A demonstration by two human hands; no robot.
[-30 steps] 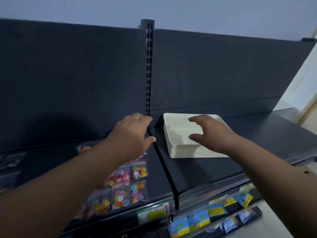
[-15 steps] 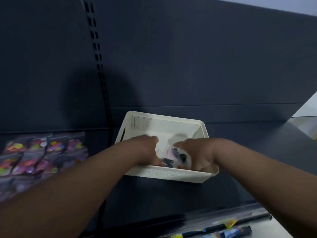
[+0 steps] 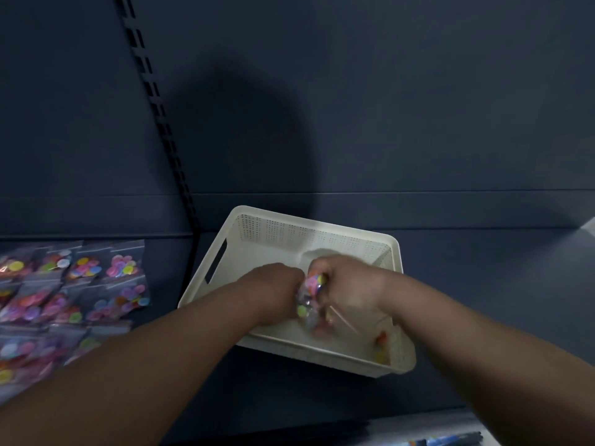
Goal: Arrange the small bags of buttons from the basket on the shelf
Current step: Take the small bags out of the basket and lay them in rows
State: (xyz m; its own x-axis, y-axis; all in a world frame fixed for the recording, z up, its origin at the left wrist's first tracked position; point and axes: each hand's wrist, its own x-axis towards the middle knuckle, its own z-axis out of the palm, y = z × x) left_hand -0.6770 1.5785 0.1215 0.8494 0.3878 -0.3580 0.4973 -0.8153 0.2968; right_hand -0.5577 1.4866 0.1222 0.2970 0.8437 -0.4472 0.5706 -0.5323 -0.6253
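**Lifting a clump of button bags out of the basket**

Both hands reach down inside the white perforated plastic basket (image 3: 317,224), which sits on the dark shelf (image 3: 483,284). The left hand (image 3: 277,294) and right hand (image 3: 349,291) curl their fingers round a bunched clump of small clear bags of coloured buttons (image 3: 310,296), squeezed between them. In the basket's near right corner lies another bag (image 3: 381,347). The clump should be lifted straight up over the rim with a snug grip, since slick bags may slip. It then goes left to the rows of bags laid flat (image 3: 96,278).
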